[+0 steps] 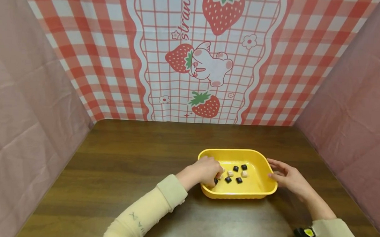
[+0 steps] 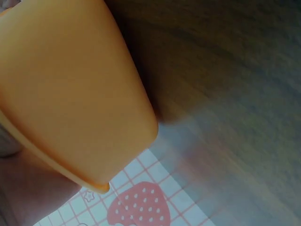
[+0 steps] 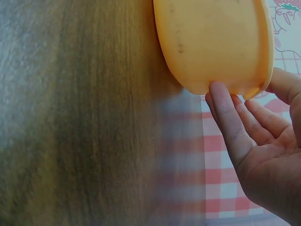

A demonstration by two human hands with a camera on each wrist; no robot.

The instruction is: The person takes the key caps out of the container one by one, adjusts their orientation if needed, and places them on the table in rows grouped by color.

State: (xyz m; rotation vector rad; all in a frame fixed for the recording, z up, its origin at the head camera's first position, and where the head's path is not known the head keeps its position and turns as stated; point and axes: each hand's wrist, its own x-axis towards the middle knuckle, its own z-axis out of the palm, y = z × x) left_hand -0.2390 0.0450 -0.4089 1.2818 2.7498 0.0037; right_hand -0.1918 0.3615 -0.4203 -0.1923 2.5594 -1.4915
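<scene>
A yellow plastic tray (image 1: 237, 196) rests on the table and holds several small black and cream keycaps (image 1: 239, 180). My left hand (image 1: 206, 170) reaches over the tray's left wall, its bent fingers down inside. A black keycap (image 1: 215, 181) lies right at those fingertips; whether they pinch it is hidden. On the right, my right hand (image 1: 288, 177) holds the tray's end, thumb over the rim and fingers against the outer wall. The right wrist view shows this right hand (image 3: 268, 146) from below. In the left wrist view the tray's outer wall (image 2: 75, 89) covers most of my left hand.
The brown wooden table (image 1: 129, 147) extends around the tray. A red-and-white strawberry cloth (image 1: 194, 80) hangs behind it, and pink cloths (image 1: 33, 102) hang at both sides. A black strapped device (image 1: 303, 234) sits by the right sleeve.
</scene>
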